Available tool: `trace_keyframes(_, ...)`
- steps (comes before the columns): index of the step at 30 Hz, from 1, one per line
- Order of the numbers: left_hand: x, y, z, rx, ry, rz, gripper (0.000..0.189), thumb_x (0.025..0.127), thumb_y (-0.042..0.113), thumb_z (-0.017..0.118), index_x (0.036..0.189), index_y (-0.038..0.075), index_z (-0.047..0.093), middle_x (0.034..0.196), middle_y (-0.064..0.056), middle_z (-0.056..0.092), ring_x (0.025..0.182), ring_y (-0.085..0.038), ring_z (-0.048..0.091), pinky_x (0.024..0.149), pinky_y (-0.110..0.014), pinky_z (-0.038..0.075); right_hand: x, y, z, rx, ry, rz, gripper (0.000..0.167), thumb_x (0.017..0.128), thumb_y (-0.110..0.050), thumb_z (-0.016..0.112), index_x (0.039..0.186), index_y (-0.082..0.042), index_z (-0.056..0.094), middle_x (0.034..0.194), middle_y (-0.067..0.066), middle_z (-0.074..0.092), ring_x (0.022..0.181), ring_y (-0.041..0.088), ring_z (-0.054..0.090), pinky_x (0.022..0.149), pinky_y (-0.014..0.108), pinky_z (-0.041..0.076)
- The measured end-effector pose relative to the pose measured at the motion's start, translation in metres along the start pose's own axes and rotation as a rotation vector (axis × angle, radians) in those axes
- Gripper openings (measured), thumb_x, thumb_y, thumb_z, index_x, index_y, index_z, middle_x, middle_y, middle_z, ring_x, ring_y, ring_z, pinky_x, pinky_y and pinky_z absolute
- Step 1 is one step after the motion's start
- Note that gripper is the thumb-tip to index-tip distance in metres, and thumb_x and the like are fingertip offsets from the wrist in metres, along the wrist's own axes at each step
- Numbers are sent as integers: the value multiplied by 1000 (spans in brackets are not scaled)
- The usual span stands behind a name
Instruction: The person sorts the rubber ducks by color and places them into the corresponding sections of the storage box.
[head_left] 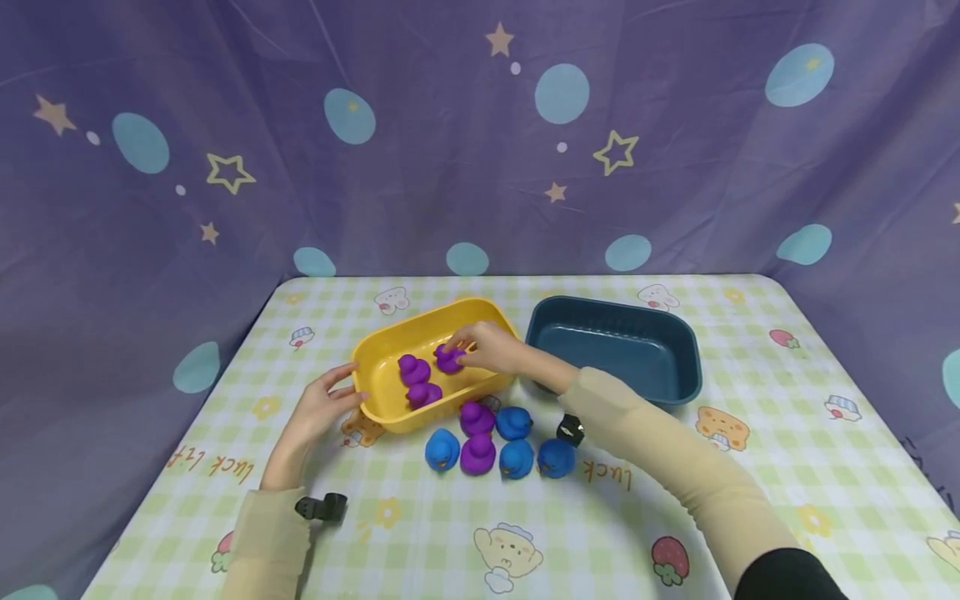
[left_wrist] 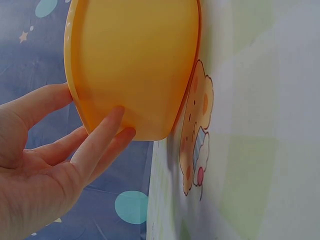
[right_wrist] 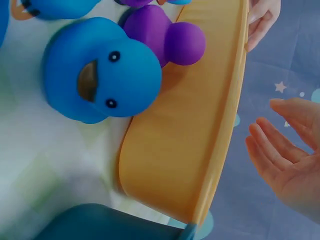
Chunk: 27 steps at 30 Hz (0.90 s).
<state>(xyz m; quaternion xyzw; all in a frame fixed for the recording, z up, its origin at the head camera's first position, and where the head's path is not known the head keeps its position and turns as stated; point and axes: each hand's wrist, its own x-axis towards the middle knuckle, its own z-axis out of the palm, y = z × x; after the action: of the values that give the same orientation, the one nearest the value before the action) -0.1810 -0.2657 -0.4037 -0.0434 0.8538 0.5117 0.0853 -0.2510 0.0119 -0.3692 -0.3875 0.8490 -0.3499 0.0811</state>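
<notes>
At the left end of the yellow basin (head_left: 405, 417), my left hand (head_left: 326, 404) touches the rim and outer wall with fairly straight fingers. In the left wrist view those fingertips (left_wrist: 117, 111) rest against the basin's end wall (left_wrist: 135, 65). My right hand (head_left: 487, 346) is over the inside of the basin, right by a purple rubber duck (head_left: 447, 360). Its fingers (right_wrist: 260, 145) are spread and hold nothing in the right wrist view. Two more purple ducks, one farther back (head_left: 414, 370) and one nearer (head_left: 423, 395), sit in the basin beside it.
In front of the basin, two purple ducks (head_left: 477, 454) and several blue ducks (head_left: 442, 450) stand on the checked tablecloth (head_left: 420, 542). A dark teal basin (head_left: 615, 354) stands to the right, close to the yellow one. A patterned purple curtain (head_left: 450, 167) hangs behind the table.
</notes>
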Motion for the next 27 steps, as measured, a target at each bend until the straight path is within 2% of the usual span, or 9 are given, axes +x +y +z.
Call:
trace_keyframes(6, 1, -1, 0, 2, 0, 2, 64, 83, 13, 60, 137, 3, 27, 142, -19, 22, 119, -36, 39, 97, -43, 35, -14, -8, -4, -76, -21, -96, 19, 79, -1, 61, 98, 0, 66, 99, 11, 64, 93, 25, 58, 81, 26, 49)
trace_keyframes(9, 1, -1, 0, 9, 1, 5, 64, 83, 13, 59, 137, 3, 27, 142, -19, 22, 119, -36, 39, 97, -43, 35, -22, -12, -4, -88, -32, -121, 19, 79, -1, 61, 98, 0, 66, 98, 10, 64, 95, 23, 57, 83, 27, 47)
trace_keyframes(13, 1, -1, 0, 9, 4, -2, 64, 83, 13, 59, 137, 3, 27, 143, -20, 21, 120, -36, 39, 97, -43, 35, -32, -16, -3, -90, -46, -142, 19, 80, -1, 60, 98, -2, 66, 98, 9, 64, 95, 21, 56, 84, 30, 47)
trace_keyframes(19, 1, -2, -1, -1, 1, 6, 64, 83, 13, 60, 137, 3, 28, 142, -19, 22, 119, -36, 40, 97, -43, 35, -43, -22, 0, -82, -73, -175, 19, 80, -2, 61, 98, -2, 65, 98, 6, 62, 94, 19, 57, 83, 26, 47)
trace_keyframes(27, 0, -1, -1, 5, -1, 24, 63, 83, 12, 59, 137, 2, 28, 142, -20, 22, 118, -36, 41, 95, -42, 37, -52, -30, 5, -64, -130, -247, 17, 81, -1, 60, 97, -2, 65, 94, 7, 63, 93, 19, 57, 80, 26, 49)
